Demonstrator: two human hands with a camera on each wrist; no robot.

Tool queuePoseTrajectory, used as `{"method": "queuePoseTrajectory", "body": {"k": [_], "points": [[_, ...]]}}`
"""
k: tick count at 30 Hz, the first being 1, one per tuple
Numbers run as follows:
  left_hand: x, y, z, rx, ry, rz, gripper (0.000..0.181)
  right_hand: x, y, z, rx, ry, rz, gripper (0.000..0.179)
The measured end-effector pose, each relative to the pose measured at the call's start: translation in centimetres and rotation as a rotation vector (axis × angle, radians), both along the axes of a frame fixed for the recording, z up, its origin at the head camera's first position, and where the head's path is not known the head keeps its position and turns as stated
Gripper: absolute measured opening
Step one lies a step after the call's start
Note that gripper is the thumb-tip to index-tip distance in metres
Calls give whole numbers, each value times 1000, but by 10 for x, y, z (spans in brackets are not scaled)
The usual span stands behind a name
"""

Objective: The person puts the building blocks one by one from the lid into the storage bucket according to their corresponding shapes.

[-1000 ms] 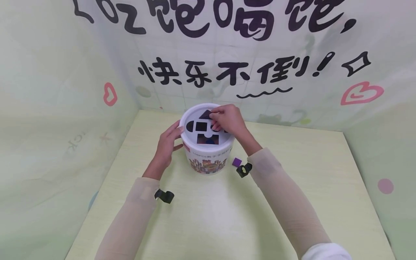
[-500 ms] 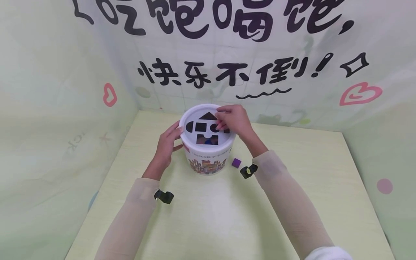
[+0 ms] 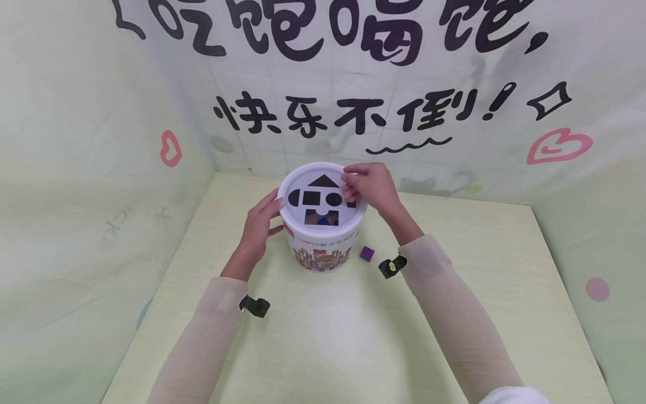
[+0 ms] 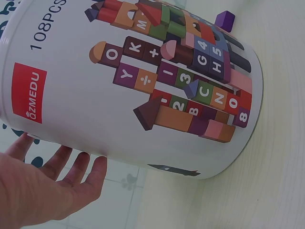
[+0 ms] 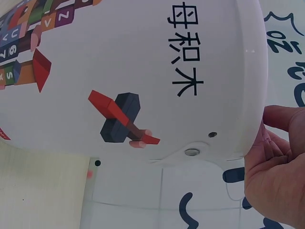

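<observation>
A white round bucket (image 3: 323, 255) with printed toy blocks stands upright, its lid (image 3: 298, 219) cut with dark holes of several shapes. In the head view, the left hand (image 3: 258, 227) rests against the bucket's left side and rim. Its slightly bent fingers touch the wall in the left wrist view. The right hand (image 3: 370, 182) is over the lid's right edge, near the round hole (image 3: 333, 199). Its fingers are loosely bent and no object shows between them; the bucket's rim hides the fingertips in the right wrist view. A purple block (image 3: 367, 253) lies right of the bucket.
The bucket stands on a pale wooden table (image 3: 323, 348). Behind it is a printed backdrop (image 3: 303, 148) with large black characters, and similar sheets hang at left and right. Both wrists carry a black clip (image 3: 254, 306).
The right hand has shifted to the right across the lid, from beside the triangular hole to the right rim, uncovering the round hole. The left hand and bucket look unchanged.
</observation>
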State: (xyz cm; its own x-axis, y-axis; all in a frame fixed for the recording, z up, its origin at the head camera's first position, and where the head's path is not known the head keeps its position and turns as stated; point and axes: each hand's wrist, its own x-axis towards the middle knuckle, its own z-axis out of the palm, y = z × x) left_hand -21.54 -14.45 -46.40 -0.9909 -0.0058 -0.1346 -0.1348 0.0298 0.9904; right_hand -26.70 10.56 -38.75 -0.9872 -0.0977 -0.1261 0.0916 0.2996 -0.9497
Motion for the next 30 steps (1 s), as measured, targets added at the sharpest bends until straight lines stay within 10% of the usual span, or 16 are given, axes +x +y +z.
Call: {"method": "queuePoseTrajectory", "body": {"k": [30], "points": [[-1,-1,-4,-8,5,-11,50,2,42,-13,-70,8,-71,32]]}}
